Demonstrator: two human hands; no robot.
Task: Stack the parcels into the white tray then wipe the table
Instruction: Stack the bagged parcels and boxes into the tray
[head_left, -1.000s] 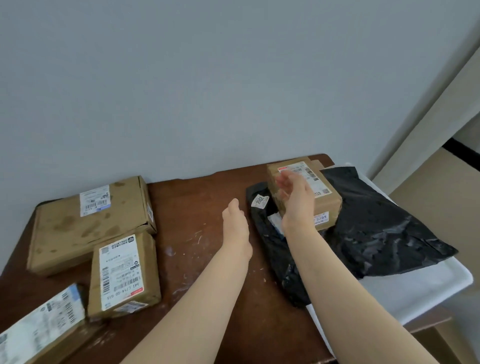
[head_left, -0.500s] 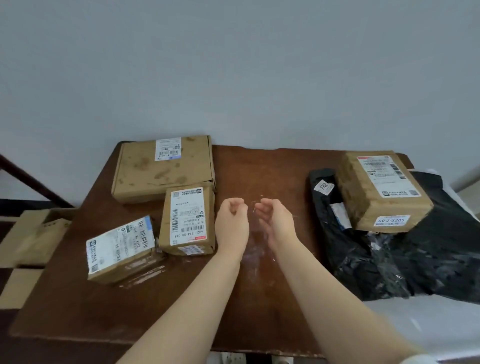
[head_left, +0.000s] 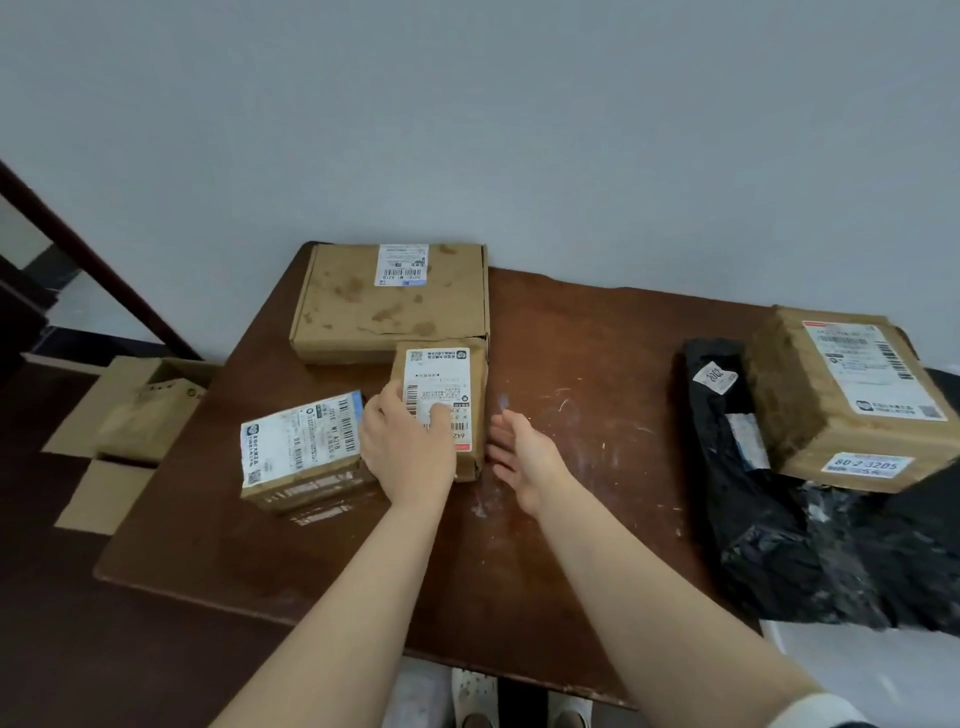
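Note:
On the brown table (head_left: 597, 519), a small brown parcel (head_left: 452, 379) with a white label lies in the middle. My left hand (head_left: 408, 449) grips its near left corner, thumb on the label. My right hand (head_left: 524, 457) is open beside the parcel's right side, fingers straight, just apart from it. A big flat stained parcel (head_left: 379, 312) lies behind it. A parcel with a wide label (head_left: 298, 449) sits to the left. At the right, a brown box (head_left: 841, 395) rests on a black bag parcel (head_left: 789, 540), which lies partly in the white tray (head_left: 862, 670).
White scuff marks cover the tabletop between the small parcel and the black bag. Open cardboard boxes (head_left: 130, 415) stand on the dark floor to the left. A grey wall backs the table. Slippered feet (head_left: 519, 701) show under the near edge.
The view has swung left. Both hands moved from the middle of the table to the small parcel; my left hand took hold of it and my right hand opened beside it.

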